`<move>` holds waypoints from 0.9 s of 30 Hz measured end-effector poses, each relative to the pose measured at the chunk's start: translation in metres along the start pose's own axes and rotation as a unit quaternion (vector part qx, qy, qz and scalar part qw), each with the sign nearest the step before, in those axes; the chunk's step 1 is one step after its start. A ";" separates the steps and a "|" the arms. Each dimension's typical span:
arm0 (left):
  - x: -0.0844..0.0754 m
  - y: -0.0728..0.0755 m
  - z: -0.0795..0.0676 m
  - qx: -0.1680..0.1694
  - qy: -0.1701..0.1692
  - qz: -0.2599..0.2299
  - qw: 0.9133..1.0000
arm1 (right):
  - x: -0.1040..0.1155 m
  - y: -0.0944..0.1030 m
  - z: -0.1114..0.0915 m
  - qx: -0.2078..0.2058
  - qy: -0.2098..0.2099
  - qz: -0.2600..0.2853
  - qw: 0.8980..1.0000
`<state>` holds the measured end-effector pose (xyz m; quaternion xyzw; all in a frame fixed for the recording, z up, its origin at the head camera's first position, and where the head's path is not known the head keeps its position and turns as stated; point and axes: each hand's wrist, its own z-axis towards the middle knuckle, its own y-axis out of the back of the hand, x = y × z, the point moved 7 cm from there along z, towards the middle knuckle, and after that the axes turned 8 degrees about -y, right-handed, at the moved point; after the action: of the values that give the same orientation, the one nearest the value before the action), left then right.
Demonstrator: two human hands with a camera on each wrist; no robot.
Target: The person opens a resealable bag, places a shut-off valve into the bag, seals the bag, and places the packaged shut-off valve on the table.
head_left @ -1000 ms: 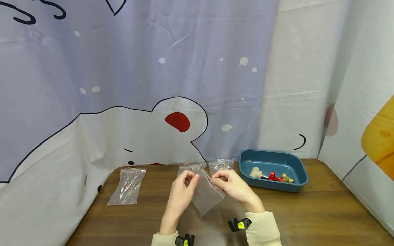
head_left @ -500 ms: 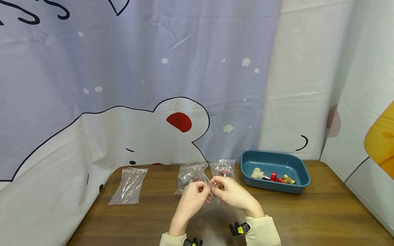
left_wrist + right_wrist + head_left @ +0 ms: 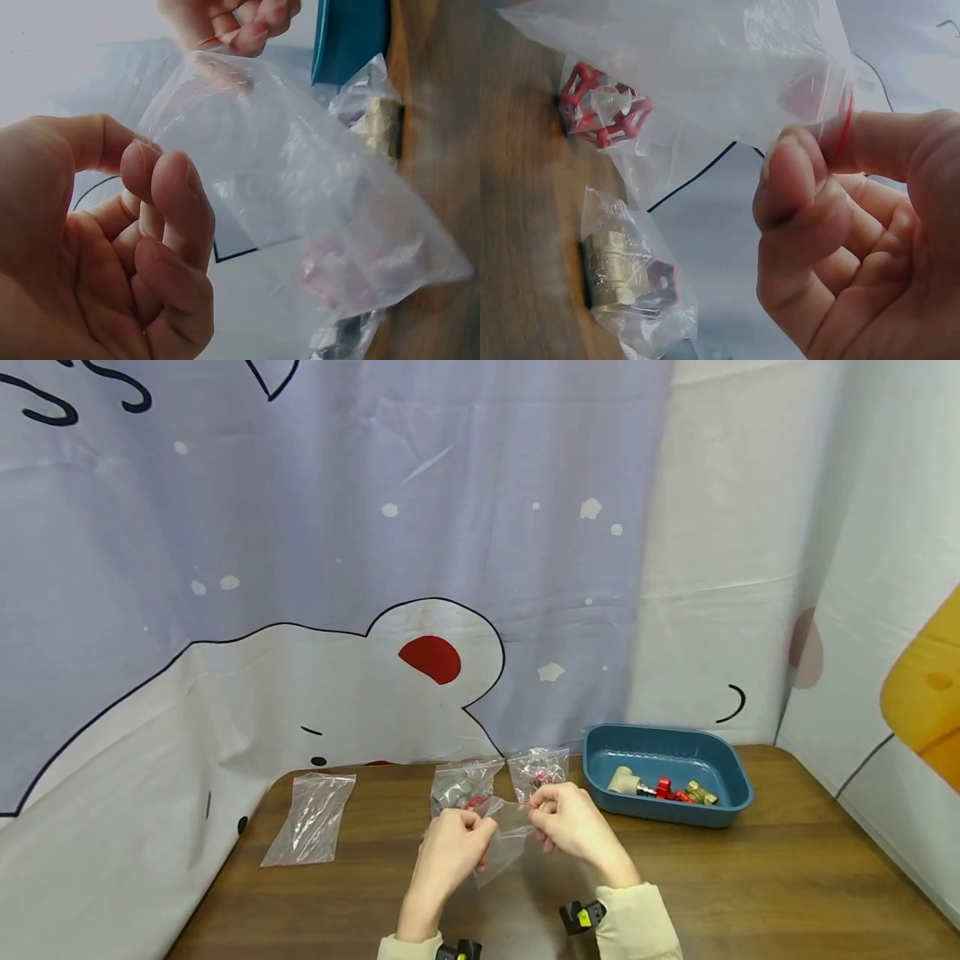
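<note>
A clear zip bag (image 3: pixel 501 853) is stretched between both hands above the table. My left hand (image 3: pixel 448 852) pinches one side of its top between thumb and fingers. At the other side, my right hand (image 3: pixel 573 828) pinches the edge, where a red line (image 3: pixel 845 127) runs beside the thumb. No contents can be made out inside this bag. Just behind the hands lie two filled clear bags. The left one (image 3: pixel 453 777) contains a grey piece and a red handwheel (image 3: pixel 604 109); the right one (image 3: pixel 542 764) holds a brass fitting (image 3: pixel 609 270) with a red knob.
A blue tray (image 3: pixel 667 811) stands at the back right, holding a cream elbow fitting (image 3: pixel 623 780), a red-handled part (image 3: pixel 664 788) and a brass fitting (image 3: pixel 701 792). Another flat clear bag (image 3: pixel 311 820) lies at the left of the wooden table (image 3: pixel 337 910). A printed curtain hangs behind.
The hands came close together half a second ago, with the bag turned edge-on. Now they have moved apart, and the bag is spread between them. The tray and the other bags have stayed put.
</note>
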<state>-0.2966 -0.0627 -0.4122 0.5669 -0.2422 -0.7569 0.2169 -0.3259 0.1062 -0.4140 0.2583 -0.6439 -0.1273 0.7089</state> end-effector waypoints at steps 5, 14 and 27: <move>-0.005 0.001 -0.003 0.010 -0.001 0.029 1.000 | -0.011 0.002 0.002 0.007 -0.024 0.042 0.999; -0.026 0.001 -0.012 0.033 -0.034 0.072 0.996 | -0.017 0.001 0.003 0.021 -0.036 0.095 0.995; -0.018 0.009 -0.009 0.112 -0.099 -0.009 0.989 | -0.009 0.001 0.001 0.099 -0.007 0.132 0.986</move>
<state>-0.2830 -0.0602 -0.3953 0.5115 -0.3408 -0.7795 0.1205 -0.3278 0.1118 -0.4209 0.2387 -0.6871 0.0303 0.6856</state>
